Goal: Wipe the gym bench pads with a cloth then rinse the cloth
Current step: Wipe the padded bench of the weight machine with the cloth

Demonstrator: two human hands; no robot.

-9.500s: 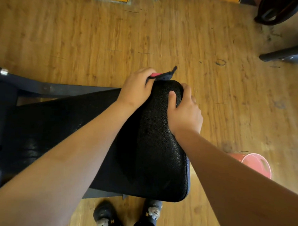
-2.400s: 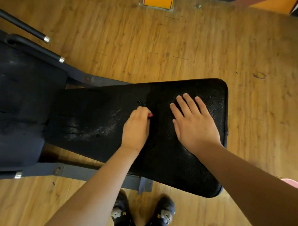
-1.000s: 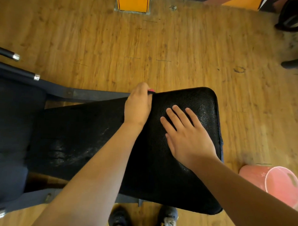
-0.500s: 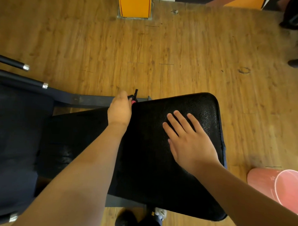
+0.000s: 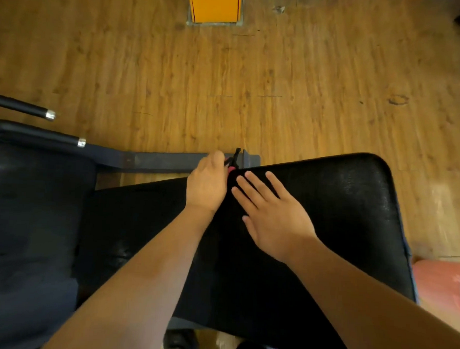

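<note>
Head view: left hand [image 5: 206, 186] gripping cloth [image 5: 234, 160], mostly hiding it, at far edge of grainy black pad [image 5: 341, 205]; right hand [image 5: 273, 219] pressing flat, fingers spread; pink bucket [image 5: 445, 285] cut off.

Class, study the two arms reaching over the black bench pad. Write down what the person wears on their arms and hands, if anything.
Nothing shows on either. The left arm and right arm are bare, with no sleeves in frame. The left hand and right hand wear no gloves; neither wrist carries a watch or band. No ring shows on the right hand's fingers.
</note>
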